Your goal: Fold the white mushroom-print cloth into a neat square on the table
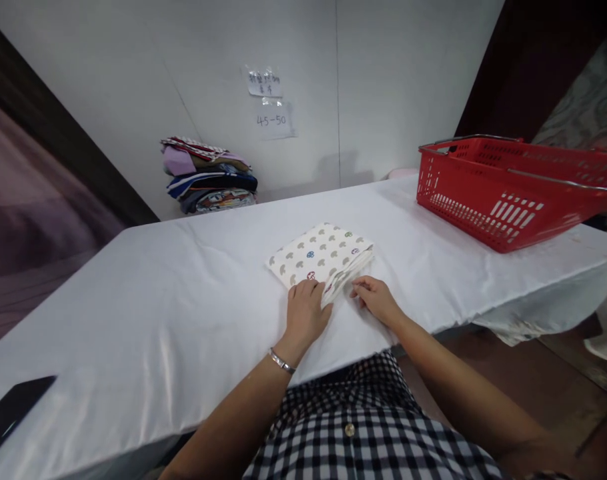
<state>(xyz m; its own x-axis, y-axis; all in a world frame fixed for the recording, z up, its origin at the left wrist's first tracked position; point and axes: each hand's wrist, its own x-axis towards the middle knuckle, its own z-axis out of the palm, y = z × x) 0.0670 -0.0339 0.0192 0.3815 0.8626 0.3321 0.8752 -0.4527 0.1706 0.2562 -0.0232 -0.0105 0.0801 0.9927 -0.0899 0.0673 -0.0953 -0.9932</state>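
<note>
A folded white cloth [323,252] with a print of grey mushroom-like shapes and a few coloured ones lies on the white-covered table [208,293]. Its layered edge faces right and toward me. My left hand [306,313] holds the near corner, fingers on top and thumb at the side of the layers. Just right of that edge is my right hand [377,299], its fingers curled together close to the tablecloth. It appears slightly apart from the cloth, and I see nothing in it.
A red plastic basket [483,200] with metal handles stands at the right. Folded fabrics [211,177] are stacked at the back left by the wall. Paper signs [275,121] hang on the wall. A dark flat object [13,413] lies at the near left edge.
</note>
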